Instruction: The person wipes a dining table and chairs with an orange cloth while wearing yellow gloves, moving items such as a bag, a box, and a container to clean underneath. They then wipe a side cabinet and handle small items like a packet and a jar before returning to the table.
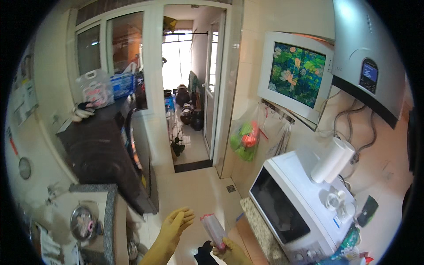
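My left hand [177, 223], in a yellow glove, is raised over the tiled floor with its fingers extended and nothing in it. Just to its right, my right hand [228, 253], also gloved in yellow, grips the lower end of a rolled, translucent plastic bundle [213, 230] with reddish-pink ends. The roll tilts up and to the left, its upper end close to my left fingertips but apart from them. What the roll contains cannot be told.
A white microwave [298, 198] stands on a granite-topped counter [261, 232] at right, with white cylinders [328, 165] on top. At left are a dark refrigerator [99, 152] and a counter with a metal bowl [82, 223]. An open doorway [192, 162] lies ahead.
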Demonstrator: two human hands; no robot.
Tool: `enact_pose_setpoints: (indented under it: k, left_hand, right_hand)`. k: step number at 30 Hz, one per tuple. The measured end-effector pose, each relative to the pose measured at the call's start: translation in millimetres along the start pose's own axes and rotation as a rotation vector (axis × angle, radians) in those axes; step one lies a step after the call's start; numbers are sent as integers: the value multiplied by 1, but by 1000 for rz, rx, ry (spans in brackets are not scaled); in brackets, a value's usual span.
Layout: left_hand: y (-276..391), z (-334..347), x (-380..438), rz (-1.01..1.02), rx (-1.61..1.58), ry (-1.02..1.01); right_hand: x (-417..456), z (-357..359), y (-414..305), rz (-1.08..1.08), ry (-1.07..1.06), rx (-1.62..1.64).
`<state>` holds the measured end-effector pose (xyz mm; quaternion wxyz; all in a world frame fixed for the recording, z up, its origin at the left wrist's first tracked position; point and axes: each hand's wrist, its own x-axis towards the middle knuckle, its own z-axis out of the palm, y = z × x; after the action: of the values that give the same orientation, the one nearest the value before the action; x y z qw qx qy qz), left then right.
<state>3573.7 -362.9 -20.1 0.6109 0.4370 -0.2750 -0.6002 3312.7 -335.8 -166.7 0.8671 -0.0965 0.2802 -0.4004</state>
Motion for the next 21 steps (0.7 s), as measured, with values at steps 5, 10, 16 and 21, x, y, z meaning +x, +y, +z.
enact_pose_setpoints:
  k: [5,10,16,21]
  left_hand:
    - [6,28,163,-33,59,-72]
    - [43,56,301,20,85,-132]
    - [38,170,476,-3,271,-430]
    - [43,243,623,27,686,-492]
  right_hand:
    - [122,-8,-57,-54,-88,21]
    - [154,62,-155,-163,-75,-100]
    - [196,-28,-172,-582,372,-1090]
    - [222,38,-224,-523,461,-222]
